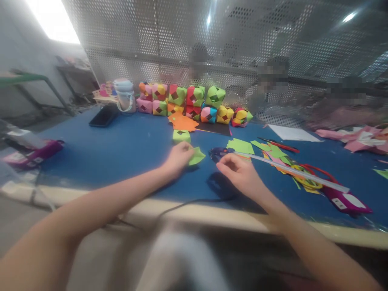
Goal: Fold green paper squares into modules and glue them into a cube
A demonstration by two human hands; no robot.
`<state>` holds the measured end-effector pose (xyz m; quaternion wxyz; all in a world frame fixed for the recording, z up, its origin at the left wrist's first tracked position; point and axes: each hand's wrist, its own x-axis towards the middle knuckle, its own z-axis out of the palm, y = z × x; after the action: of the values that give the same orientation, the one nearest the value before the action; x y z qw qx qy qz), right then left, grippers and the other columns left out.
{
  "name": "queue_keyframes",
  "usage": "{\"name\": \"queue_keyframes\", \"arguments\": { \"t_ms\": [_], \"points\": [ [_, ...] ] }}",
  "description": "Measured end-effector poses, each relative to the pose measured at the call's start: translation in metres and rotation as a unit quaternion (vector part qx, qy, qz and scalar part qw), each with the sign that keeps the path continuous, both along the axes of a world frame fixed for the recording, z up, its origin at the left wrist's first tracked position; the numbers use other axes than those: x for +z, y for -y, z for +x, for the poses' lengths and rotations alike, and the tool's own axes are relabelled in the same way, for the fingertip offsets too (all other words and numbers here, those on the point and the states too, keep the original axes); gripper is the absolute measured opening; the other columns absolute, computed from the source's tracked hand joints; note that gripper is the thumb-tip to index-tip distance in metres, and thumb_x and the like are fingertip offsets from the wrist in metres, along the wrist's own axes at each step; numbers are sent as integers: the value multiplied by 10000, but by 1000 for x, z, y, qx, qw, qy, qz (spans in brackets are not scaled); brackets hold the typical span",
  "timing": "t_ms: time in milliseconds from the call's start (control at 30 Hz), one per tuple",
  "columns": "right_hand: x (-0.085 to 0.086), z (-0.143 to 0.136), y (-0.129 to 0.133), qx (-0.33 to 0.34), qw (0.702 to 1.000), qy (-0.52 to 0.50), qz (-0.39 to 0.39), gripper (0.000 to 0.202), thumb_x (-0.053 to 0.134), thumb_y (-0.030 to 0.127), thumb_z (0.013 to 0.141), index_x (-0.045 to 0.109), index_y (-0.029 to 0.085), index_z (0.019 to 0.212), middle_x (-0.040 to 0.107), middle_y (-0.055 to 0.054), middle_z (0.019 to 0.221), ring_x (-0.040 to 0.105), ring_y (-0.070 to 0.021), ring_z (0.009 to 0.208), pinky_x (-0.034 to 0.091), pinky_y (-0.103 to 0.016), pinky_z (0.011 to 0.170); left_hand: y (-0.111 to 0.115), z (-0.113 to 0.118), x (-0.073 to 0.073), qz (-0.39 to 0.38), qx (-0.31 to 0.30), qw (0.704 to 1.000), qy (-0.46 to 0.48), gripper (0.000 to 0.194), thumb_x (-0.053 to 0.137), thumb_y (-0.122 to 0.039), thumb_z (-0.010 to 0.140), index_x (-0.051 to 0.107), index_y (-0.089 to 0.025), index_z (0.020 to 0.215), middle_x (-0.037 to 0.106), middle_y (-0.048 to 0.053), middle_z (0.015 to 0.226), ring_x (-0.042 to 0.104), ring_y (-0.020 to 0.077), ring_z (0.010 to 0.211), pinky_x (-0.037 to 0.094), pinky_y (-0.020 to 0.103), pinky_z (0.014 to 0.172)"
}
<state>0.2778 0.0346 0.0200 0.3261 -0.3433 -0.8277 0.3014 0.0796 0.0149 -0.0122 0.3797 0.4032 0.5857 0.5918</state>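
My left hand is closed on a folded green paper piece above the blue table. Just behind that hand sits a green paper cube. My right hand is closed around a dark blue glue gun, whose nozzle points left toward the green piece without touching it. A long clear glue stick extends from the gun to the right. Behind the right hand lies a stack of green paper. Orange paper pieces lie farther back.
Colourful paper cubes stand stacked along the table's back edge. A phone and a cup are at the back left. Purple power strips lie at both sides, with scissors and cables on the right. People are behind the mesh screen.
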Motion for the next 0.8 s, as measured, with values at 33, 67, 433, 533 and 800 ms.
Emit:
{"name": "queue_keyframes", "arguments": {
  "t_ms": [33, 67, 433, 533, 800],
  "points": [
    [-4, -7, -1, -2, 1000, -22, -12, 198, 539, 396, 779, 543, 200, 755, 603, -9, 699, 532, -128, 593, 436, -254, 567, 2, 2, 0, 8, -7, 1000, -1, 88, 587, -150, 660, 519, -171, 711, 508, -26, 602, 479, 99, 547, 419, 244, 539],
    [-9, -14, -3, -5, 999, -33, -28, 196, 553, 390, 762, 545, 198, 796, 615, -18, 731, 552, -136, 619, 451, -266, 591, 3, 5, 0, 17, -13, 1000, -4, 81, 578, -156, 659, 522, -171, 716, 508, -27, 603, 476, 97, 544, 403, 235, 527],
    [-18, -53, -13, -14, 983, -147, -109, 199, 614, 371, 694, 530, 191, 708, 562, 18, 624, 504, -117, 564, 430, -250, 524, 13, 9, 9, 40, -59, 997, 3, 92, 583, -226, 659, 525, -166, 698, 499, -33, 625, 467, 94, 571, 376, 220, 531],
    [-21, -53, -11, -12, 980, -161, -118, 175, 616, 338, 689, 534, 188, 725, 553, 24, 640, 492, -108, 558, 423, -241, 517, 11, 7, 8, 39, -68, 997, -2, 105, 586, -253, 666, 537, -162, 681, 499, -31, 632, 459, 93, 578, 379, 220, 532],
    [-19, -48, -5, 4, 987, -149, -60, 102, 558, 292, 738, 553, 197, 775, 601, 9, 703, 560, -130, 628, 466, -255, 589, 13, 9, 17, 2, -88, 993, 73, 95, 585, -222, 636, 514, -160, 620, 472, -33, 588, 448, 84, 520, 367, 219, 493]
  ]
}}
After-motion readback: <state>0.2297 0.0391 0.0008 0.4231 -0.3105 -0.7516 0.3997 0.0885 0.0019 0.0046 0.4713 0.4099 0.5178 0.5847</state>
